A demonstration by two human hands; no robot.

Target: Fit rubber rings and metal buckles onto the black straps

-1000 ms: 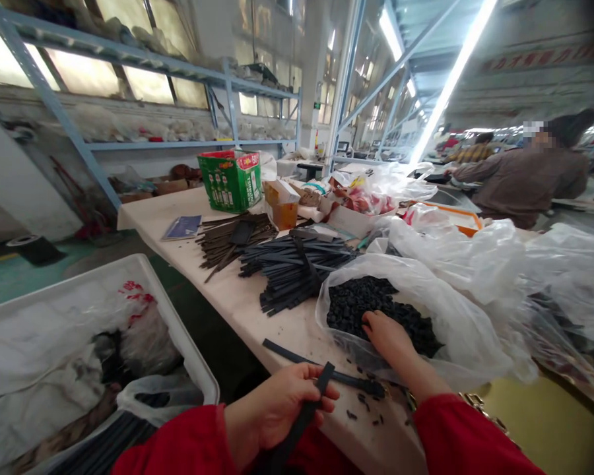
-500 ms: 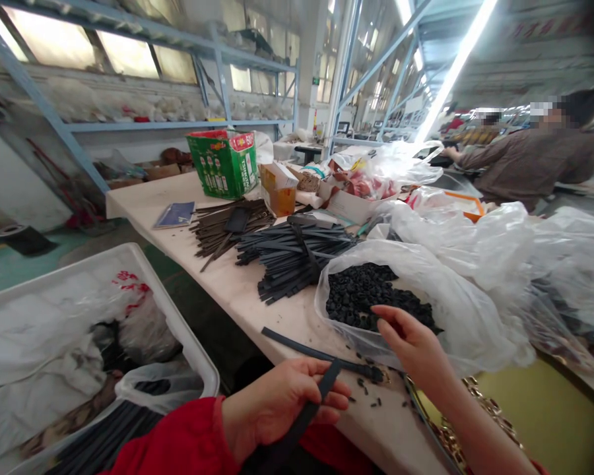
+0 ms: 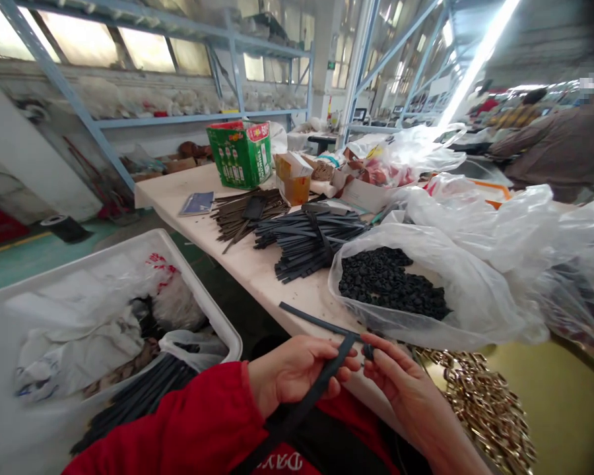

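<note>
Between its thumb and fingers my left hand [image 3: 304, 369] grips a flat black strap [image 3: 317, 389], whose long end hangs down over my lap. My right hand [image 3: 400, 379] pinches a small black loop-like piece [image 3: 368, 351] close to the strap's upper end; whether the two touch I cannot tell. Behind my hands another dark strap [image 3: 309, 318] lies along the table edge. Just beyond it, an open clear plastic bag [image 3: 475, 297] holds a heap of small black pieces [image 3: 391, 284].
Bundled black straps [image 3: 307, 241] and brown straps [image 3: 247, 211] lie on the table [image 3: 163, 191], near a green carton [image 3: 240, 155]. A white bin [image 3: 202, 297] stands at left. Gold chain [image 3: 480, 402] lies at right. A person [image 3: 559, 148] sits beyond the bags.
My right hand has left the bag and come back beside my left hand, now with a small black piece in its fingers. The view has shifted, showing more of the gold chain.
</note>
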